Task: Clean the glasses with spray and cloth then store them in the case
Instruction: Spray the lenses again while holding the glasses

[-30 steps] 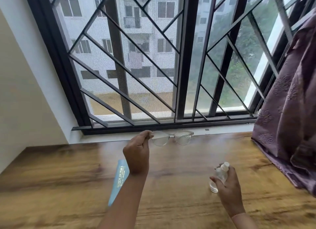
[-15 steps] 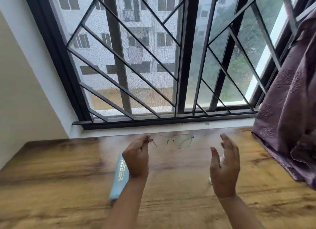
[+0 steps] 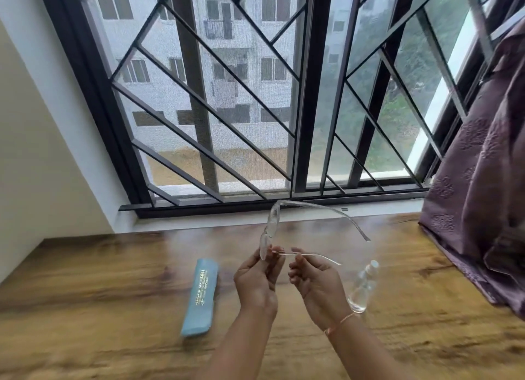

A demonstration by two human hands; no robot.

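Both hands hold the glasses [image 3: 271,229] up above the wooden counter [image 3: 113,294], in front of the barred window [image 3: 255,95]. The left hand [image 3: 257,280] pinches the frame at the hinge end of the near temple arm, thumb and fingertips closed on it just beside the lower lens. The right hand [image 3: 318,283] is closed on the same thin arm a little farther along, and the arm's free tip runs out past the fingers toward the spray bottle [image 3: 362,290]. The glasses are turned edge-on, so the two clear lenses stack one above the other, tilted slightly. The far temple arm is unfolded and reaches from the top of the frame to the right, ending in a downward bend against the counter's far edge.

Relative to the glasses, the light blue case [image 3: 200,297] lies on the counter below and to the left, just beside the left hand but not touching it. It is long and narrow, closed, with gold lettering along its top that is too blurred to read. The spray bottle stands on the counter below and to the right of the glasses, small and clear with a pale cap, close behind the right hand; whether it touches the hand cannot be told. A purple patterned curtain [image 3: 483,180] hangs well to the right of the glasses, its lower folds resting on the counter's right end. A thin cord bracelet [image 3: 341,321] circles the right wrist.
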